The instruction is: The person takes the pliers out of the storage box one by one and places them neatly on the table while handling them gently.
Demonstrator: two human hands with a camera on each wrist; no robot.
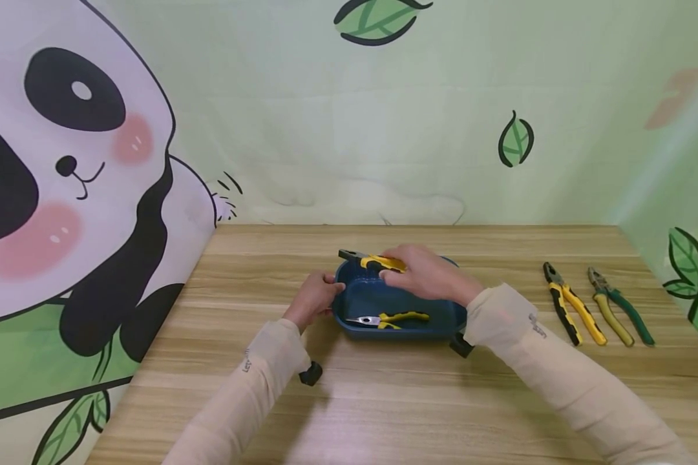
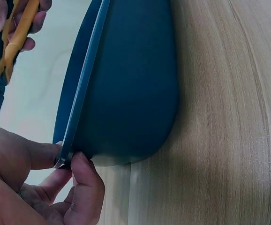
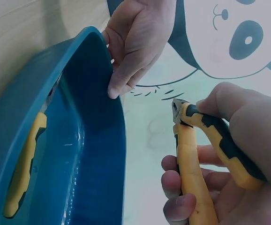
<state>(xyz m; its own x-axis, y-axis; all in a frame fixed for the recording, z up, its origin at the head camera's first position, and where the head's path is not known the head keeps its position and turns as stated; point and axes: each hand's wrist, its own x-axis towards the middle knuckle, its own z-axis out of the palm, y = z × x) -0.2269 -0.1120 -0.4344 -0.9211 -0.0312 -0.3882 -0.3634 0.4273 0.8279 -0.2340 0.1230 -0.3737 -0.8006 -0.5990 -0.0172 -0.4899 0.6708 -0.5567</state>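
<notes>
My left hand pinches the left rim of a blue plastic bin, thumb inside and fingers under the lip in the left wrist view. Above the bin's back left part, my right hand grips a pair of pliers by its yellow and black handles. Its dark head points left, and the handles stand apart in the right wrist view. Inside the bin, along its front wall, lie long-nose pliers with yellow and black handles. The right forearm covers the bin's right part.
To the right on the wooden table lie yellow-and-black pliers and another pair of pliers with one olive-yellow and one green handle. A panda-printed backdrop hangs behind the table's back edge.
</notes>
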